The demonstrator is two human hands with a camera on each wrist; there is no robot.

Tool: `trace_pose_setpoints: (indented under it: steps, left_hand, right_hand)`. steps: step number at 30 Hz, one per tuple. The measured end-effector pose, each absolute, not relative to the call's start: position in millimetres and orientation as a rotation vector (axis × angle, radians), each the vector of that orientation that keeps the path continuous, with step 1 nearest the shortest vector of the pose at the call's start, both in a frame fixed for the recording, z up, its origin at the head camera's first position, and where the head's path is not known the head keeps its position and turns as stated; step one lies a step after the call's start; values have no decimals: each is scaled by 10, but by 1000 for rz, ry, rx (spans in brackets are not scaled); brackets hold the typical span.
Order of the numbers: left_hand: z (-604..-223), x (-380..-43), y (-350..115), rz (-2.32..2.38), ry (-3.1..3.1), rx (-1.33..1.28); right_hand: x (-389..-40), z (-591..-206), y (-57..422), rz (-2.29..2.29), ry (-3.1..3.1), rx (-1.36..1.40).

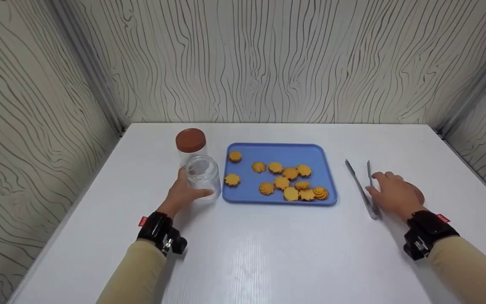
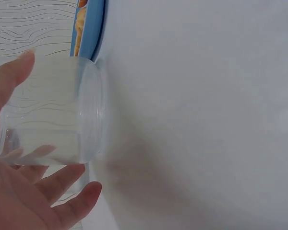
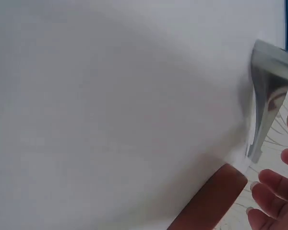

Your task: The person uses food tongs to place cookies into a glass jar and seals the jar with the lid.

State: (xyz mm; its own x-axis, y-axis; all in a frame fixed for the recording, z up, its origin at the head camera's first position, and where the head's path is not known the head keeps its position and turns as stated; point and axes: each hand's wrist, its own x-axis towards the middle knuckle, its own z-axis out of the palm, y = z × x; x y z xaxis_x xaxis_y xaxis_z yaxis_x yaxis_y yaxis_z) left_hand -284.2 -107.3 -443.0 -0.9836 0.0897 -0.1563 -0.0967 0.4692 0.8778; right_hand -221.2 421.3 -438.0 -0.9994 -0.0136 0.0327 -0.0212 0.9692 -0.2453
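Observation:
My left hand [image 1: 182, 192] holds a clear jar [image 1: 204, 175] that has no lid on it; the thumb is on the near side and the fingers are round the far side. In the left wrist view the jar [image 2: 48, 110] lies between thumb and fingers, its base close to the table. Over at the right, my right hand [image 1: 395, 195] hovers with loosely bent fingers beside metal tongs [image 1: 359, 188]. Partly hidden behind this hand is a brown lid [image 1: 416, 193]. The right wrist view shows the tongs [image 3: 269, 86] and the lid [image 3: 211, 199] near the fingertips.
A blue tray [image 1: 243, 196] with several yellow cookies [image 1: 282, 183] lies in the middle of the white table [image 1: 276, 253]. Behind the held jar stands another jar with a brown lid [image 1: 190, 140]. Wood-patterned panels [image 1: 268, 63] rise at the back and sides.

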Motion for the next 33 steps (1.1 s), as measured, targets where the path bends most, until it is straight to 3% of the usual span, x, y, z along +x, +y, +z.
trace_pose_setpoints:
  steps: [33]
  left_hand:
    - [-4430, -2843, -1075, 1511, 2579, 19]
  right_hand:
    - [-2214, -4450, 4031, 618, -3092, -73]
